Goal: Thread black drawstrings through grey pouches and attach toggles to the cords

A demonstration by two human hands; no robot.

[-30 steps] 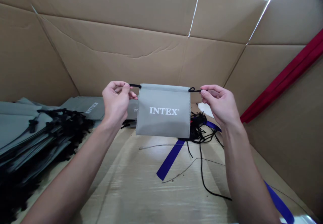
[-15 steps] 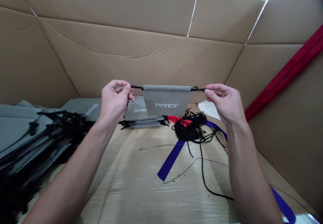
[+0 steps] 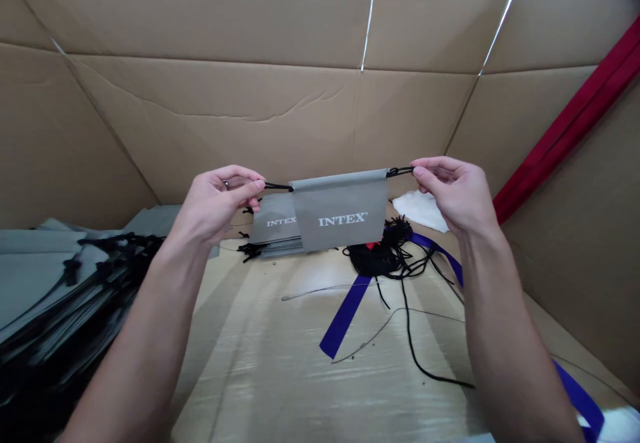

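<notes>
From my remote seat I see both bare hands raised in front of the head camera, well above the work surface, with a grey non-woven drawstring bag [image 3: 340, 213] hanging between them. The left hand [image 3: 217, 204] is closed narrow, its thumb and fingertips pinching a black cord end [image 3: 277, 186] at the bag's left corner, and a ring [image 3: 227, 184] shows on one finger. The right hand [image 3: 450, 193] is just as narrow, pinching a black cord loop [image 3: 399, 172] at the bag's right corner. The bag's long axis runs crosswise along its hem, almost level but rising slightly to my right. The hem is at the top, the bottom edge points down, and the white INTEX lettering faces me. Just behind the bag's left side, a low stack of grey bags [image 3: 275, 230] sits on a pale cardboard surface [image 3: 250, 343]. A tangle of black cord [image 3: 373, 260] lies below the bag, beside a blue strap [image 3: 345, 313] that lies on the surface. A larger pile of bags [image 3: 50, 276] lies at far left, crumpled white material [image 3: 420, 210] sits near the right hand, and a red strip [image 3: 565, 123] runs along the right side of the cardboard wall [image 3: 215, 123].
</notes>
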